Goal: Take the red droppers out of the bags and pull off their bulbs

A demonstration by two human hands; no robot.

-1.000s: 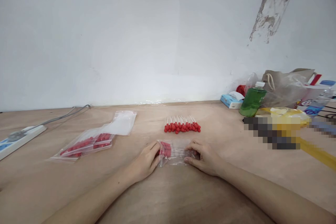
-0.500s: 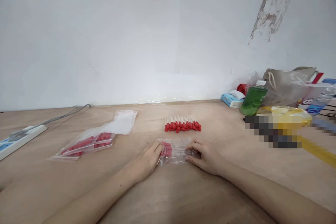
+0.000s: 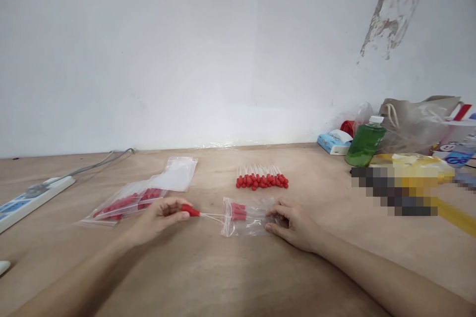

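Fingers of left hand (image 3: 165, 214) clamped on red-tipped sticks (image 3: 191, 210), spread ends at mouth of clear bag (image 3: 253, 228); right hand (image 3: 293, 225) at opposite end, grip unclear. Possible fault: snagging, from spread ends.

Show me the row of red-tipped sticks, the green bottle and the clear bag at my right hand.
Red-tipped sticks (image 3: 262, 180): head view, on the red tips mid-row.
Green bottle (image 3: 366, 144): head view, on its body.
Clear bag (image 3: 255, 226): head view, on its plastic wall.

Loose sticks (image 3: 262, 181) behind middle bag (image 3: 254, 219); filled bags (image 3: 128, 203) left; bottle (image 3: 366, 143) right
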